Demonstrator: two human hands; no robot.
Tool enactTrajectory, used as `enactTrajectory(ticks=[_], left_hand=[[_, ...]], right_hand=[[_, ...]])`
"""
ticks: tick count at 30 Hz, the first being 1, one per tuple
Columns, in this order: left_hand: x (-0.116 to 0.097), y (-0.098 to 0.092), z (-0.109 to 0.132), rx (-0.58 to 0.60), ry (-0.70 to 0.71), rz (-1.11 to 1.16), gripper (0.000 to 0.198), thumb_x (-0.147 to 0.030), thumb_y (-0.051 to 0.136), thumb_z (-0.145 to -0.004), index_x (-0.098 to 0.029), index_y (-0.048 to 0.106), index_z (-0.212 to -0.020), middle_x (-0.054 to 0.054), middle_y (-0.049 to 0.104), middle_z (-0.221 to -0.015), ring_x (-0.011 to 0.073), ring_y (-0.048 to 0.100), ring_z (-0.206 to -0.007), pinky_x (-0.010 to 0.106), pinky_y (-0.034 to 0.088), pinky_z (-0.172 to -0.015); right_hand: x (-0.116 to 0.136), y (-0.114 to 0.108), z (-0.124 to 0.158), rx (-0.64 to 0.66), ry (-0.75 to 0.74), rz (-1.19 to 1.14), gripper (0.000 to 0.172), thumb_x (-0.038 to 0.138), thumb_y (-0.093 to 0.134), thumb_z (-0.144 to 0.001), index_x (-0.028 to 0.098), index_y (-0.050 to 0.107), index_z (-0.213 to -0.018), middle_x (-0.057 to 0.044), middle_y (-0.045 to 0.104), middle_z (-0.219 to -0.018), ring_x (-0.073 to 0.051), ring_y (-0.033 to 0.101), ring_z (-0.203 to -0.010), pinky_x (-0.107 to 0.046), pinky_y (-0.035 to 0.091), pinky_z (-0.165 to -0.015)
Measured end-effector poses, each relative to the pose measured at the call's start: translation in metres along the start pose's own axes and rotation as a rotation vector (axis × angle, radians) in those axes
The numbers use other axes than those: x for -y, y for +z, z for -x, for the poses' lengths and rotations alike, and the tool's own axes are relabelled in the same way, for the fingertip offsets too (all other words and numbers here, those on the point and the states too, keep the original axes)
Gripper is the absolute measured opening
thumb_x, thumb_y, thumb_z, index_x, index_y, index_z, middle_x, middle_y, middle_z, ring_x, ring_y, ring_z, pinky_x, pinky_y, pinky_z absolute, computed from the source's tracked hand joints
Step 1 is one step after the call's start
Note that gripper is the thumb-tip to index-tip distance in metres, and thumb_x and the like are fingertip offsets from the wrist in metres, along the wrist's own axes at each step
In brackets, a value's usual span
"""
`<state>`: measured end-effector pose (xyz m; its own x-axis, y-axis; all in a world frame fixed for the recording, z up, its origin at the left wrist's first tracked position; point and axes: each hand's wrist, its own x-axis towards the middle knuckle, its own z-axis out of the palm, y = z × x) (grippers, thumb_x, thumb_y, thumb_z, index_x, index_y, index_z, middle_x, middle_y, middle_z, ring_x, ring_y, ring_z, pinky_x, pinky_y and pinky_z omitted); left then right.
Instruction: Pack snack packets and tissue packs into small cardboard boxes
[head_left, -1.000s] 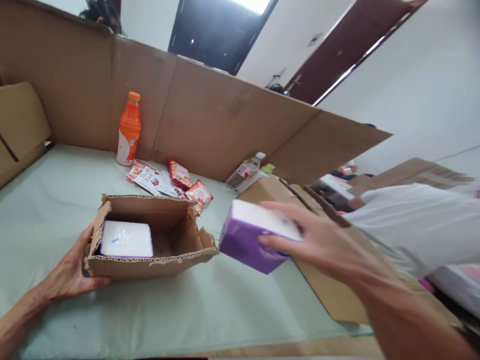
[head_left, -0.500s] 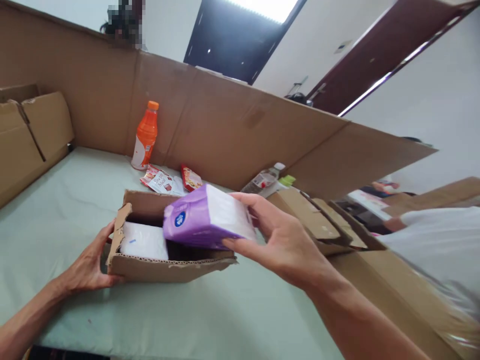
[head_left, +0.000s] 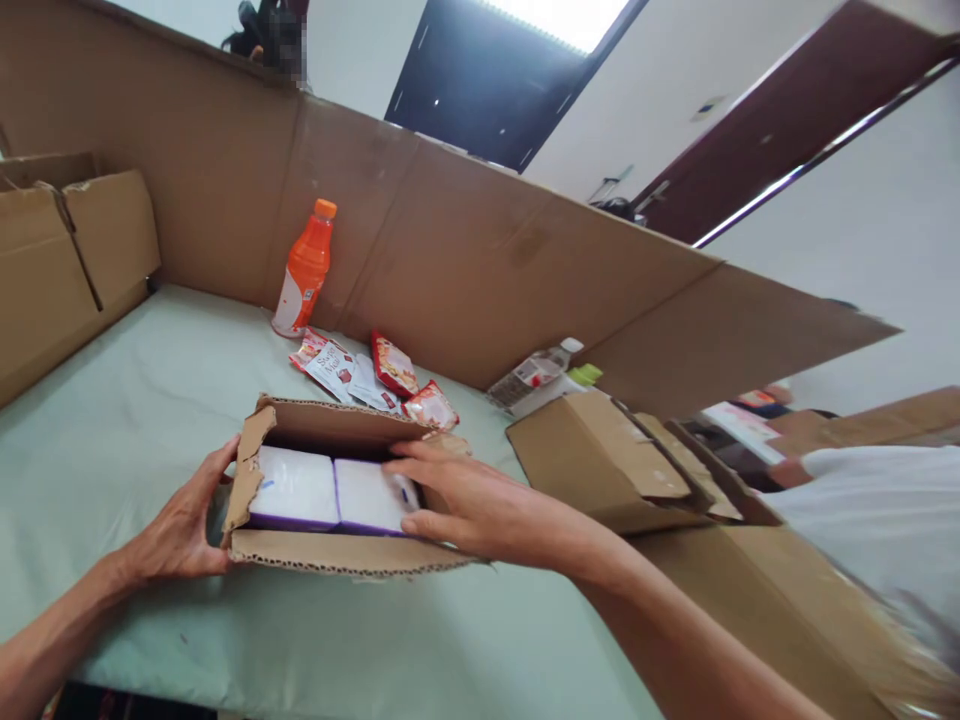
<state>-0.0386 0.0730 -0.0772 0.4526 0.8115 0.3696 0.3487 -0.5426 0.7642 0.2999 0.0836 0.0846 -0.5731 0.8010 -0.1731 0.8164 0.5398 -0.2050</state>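
A small open cardboard box [head_left: 330, 553] with torn edges sits on the table in front of me. My left hand [head_left: 180, 522] grips its left end, thumb at the near corner. Inside, two tissue packs lie side by side: the left tissue pack [head_left: 296, 482] shows its white face with a purple edge, and the right tissue pack [head_left: 367, 492] sits level against it. My right hand [head_left: 469, 502] reaches into the box with its fingers and thumb around the right end of that second pack. Part of this pack is hidden under the hand.
Behind the box stand an orange drink bottle [head_left: 305, 268] and several snack packets [head_left: 394, 363]. A clear bottle [head_left: 534, 378] lies tilted by the cardboard wall [head_left: 465, 260]. Larger boxes flank the table, one box [head_left: 112, 240] left, another box [head_left: 592, 455] right. A person's white sleeve [head_left: 877, 510] shows at right.
My right hand has lowered the purple tissue pack into the box beside the other one, turning its white face up. My left hand keeps its hold on the box.
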Motion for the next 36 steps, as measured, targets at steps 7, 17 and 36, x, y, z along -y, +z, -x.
enactTrajectory(ticks=[7,17,36], left_hand=[[-0.002,0.001,0.0,-0.008,-0.003,-0.031,0.114,-0.05,0.078,-0.083,-0.041,0.0,-0.167,0.015,0.034,-0.166,0.0448,0.047,-0.145,0.063,0.05,-0.114],[0.009,0.003,0.006,-0.031,0.002,-0.05,0.111,-0.052,0.076,-0.084,-0.037,0.005,-0.168,0.015,0.039,-0.165,0.0416,0.055,-0.139,0.057,0.054,-0.111],[-0.077,-0.005,-0.003,-0.361,0.129,-0.356,0.054,-0.044,0.056,-0.104,-0.031,0.044,-0.155,0.007,0.074,-0.129,0.0267,0.067,-0.123,0.041,0.058,-0.104]], right_hand=[[0.017,-0.004,0.026,-0.359,-0.041,-0.098,0.029,0.029,0.05,-0.102,0.027,0.077,-0.113,-0.008,0.078,-0.122,-0.027,0.072,-0.116,-0.044,0.059,-0.101],[-0.018,0.094,0.071,-1.003,0.169,-0.578,0.036,0.041,0.055,-0.102,0.033,0.064,-0.136,-0.011,0.061,-0.148,-0.035,0.06,-0.135,-0.055,0.055,-0.103],[-0.002,0.146,0.016,-1.124,-0.061,-0.393,0.036,0.03,0.059,-0.1,0.024,0.061,-0.135,-0.011,0.069,-0.13,-0.032,0.054,-0.138,-0.053,0.052,-0.107]])
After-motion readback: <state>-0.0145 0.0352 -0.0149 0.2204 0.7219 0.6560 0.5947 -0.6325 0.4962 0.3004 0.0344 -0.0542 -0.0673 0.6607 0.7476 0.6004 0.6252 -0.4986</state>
